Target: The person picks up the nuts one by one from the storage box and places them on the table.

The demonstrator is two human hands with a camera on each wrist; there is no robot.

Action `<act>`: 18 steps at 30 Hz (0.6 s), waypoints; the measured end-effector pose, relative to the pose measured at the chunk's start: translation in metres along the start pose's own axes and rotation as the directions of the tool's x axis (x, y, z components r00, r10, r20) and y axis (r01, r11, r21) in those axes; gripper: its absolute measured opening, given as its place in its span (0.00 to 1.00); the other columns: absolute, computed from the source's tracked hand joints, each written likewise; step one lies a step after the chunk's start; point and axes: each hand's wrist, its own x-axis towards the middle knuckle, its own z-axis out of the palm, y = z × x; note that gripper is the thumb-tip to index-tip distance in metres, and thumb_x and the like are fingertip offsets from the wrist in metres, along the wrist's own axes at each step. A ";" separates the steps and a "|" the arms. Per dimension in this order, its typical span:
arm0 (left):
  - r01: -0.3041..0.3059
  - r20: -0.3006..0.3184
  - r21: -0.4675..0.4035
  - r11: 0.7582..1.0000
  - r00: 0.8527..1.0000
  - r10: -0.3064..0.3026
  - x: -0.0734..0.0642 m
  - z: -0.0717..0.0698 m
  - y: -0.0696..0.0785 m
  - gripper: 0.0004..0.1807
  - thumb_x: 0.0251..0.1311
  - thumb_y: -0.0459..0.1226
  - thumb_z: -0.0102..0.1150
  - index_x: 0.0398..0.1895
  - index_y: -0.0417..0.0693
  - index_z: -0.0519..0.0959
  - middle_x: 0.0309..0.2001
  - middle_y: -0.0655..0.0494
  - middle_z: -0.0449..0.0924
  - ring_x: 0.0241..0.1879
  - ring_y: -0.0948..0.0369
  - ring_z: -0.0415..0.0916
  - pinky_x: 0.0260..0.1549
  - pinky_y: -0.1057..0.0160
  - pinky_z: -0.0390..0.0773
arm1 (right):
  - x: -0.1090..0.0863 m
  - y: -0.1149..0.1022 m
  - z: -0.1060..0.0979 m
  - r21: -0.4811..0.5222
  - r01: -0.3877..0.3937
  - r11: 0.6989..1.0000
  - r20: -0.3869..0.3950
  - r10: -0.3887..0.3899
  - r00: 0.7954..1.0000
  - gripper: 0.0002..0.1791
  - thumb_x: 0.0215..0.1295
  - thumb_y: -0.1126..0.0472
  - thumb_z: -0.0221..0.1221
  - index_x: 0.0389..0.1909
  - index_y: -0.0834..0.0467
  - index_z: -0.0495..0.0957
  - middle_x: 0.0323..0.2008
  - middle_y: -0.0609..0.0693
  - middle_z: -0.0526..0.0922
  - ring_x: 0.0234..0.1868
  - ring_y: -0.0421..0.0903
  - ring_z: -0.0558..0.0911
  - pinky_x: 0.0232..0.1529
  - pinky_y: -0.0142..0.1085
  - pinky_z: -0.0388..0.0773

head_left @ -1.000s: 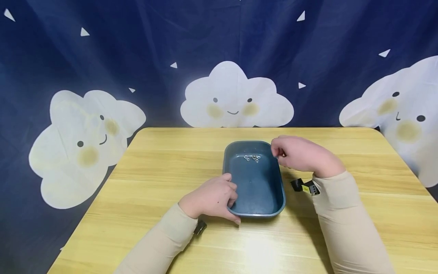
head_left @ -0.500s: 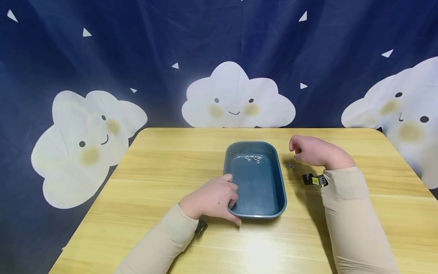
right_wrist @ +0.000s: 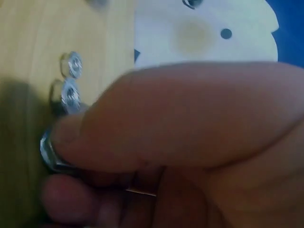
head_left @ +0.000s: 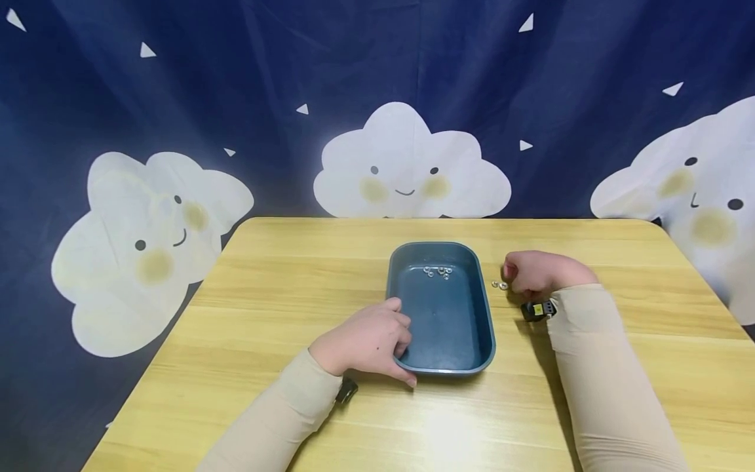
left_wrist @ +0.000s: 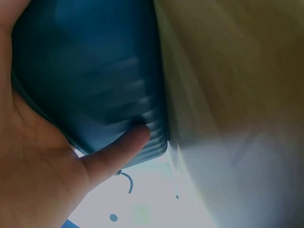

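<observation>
The right grip [head_left: 539, 272] lowered, thumb [right_wrist: 109, 128] against a nut [right_wrist: 46, 151].

Long beige sleeves [head_left: 601, 380] with wide cuffs [head_left: 580, 314] stopped short of the bare left hand [head_left: 368, 337] and right hand [head_left: 539, 274], and each wrist carried a small black device [head_left: 347, 391], the right one bearing a yellow label [head_left: 539, 309].

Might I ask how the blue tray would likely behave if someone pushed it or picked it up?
The blue tray is probably stiff, since its walls show no bend. Low and broad, flat on the table, it would likely slide rather than tip. The small metal nuts, apparently loose inside, would probably shift if it tilted.
</observation>
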 end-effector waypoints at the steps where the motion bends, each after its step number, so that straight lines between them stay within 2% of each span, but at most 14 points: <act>1: 0.001 0.002 -0.002 1.000 1.000 -0.001 0.000 -0.001 0.000 0.32 0.38 0.69 0.74 0.10 0.61 0.67 0.19 0.70 0.61 0.29 0.62 0.54 0.33 0.67 0.57 | 0.002 -0.001 0.002 0.003 -0.009 1.000 0.001 0.009 1.000 0.16 0.44 0.78 0.47 0.37 0.65 0.65 0.26 0.53 0.68 0.17 0.44 0.64 0.19 0.34 0.60; 5: 0.003 0.008 0.000 1.000 1.000 -0.003 -0.001 -0.001 0.000 0.32 0.38 0.69 0.74 0.10 0.61 0.67 0.19 0.70 0.61 0.29 0.62 0.54 0.33 0.67 0.57 | 0.005 -0.002 0.005 0.011 -0.041 0.999 -0.002 0.041 0.999 0.14 0.49 0.78 0.50 0.38 0.64 0.65 0.30 0.55 0.69 0.19 0.47 0.66 0.22 0.36 0.64; 7: 0.003 0.009 0.005 1.000 1.000 -0.003 0.000 -0.001 -0.001 0.32 0.37 0.70 0.74 0.10 0.61 0.67 0.19 0.70 0.61 0.29 0.62 0.54 0.33 0.67 0.57 | 0.006 -0.003 0.005 -0.019 -0.047 0.999 -0.015 0.047 0.999 0.13 0.52 0.77 0.51 0.39 0.63 0.67 0.31 0.56 0.70 0.20 0.47 0.68 0.22 0.37 0.66; 12: 0.003 0.003 0.009 1.000 1.000 -0.003 0.000 0.000 0.000 0.32 0.37 0.70 0.73 0.10 0.62 0.67 0.19 0.70 0.61 0.29 0.62 0.54 0.33 0.67 0.57 | 0.007 -0.002 0.004 -0.034 -0.062 0.998 -0.028 0.061 0.998 0.14 0.54 0.77 0.51 0.42 0.63 0.69 0.32 0.56 0.71 0.20 0.48 0.69 0.23 0.38 0.68; 15: 0.005 0.004 0.002 1.000 1.000 -0.005 0.000 0.000 0.000 0.32 0.38 0.69 0.73 0.10 0.61 0.67 0.19 0.70 0.61 0.30 0.62 0.54 0.33 0.67 0.57 | 0.007 -0.002 0.003 -0.046 -0.056 0.997 -0.042 0.054 0.998 0.14 0.55 0.78 0.51 0.42 0.63 0.70 0.33 0.57 0.72 0.19 0.48 0.70 0.23 0.38 0.69; 18: 0.008 0.008 0.001 1.000 1.000 -0.008 0.000 -0.001 0.000 0.32 0.38 0.69 0.74 0.09 0.61 0.66 0.19 0.71 0.60 0.30 0.62 0.54 0.33 0.67 0.57 | 0.006 -0.002 0.002 -0.098 -0.018 0.995 -0.065 0.012 0.998 0.14 0.55 0.77 0.51 0.42 0.63 0.72 0.34 0.56 0.74 0.22 0.49 0.72 0.25 0.39 0.71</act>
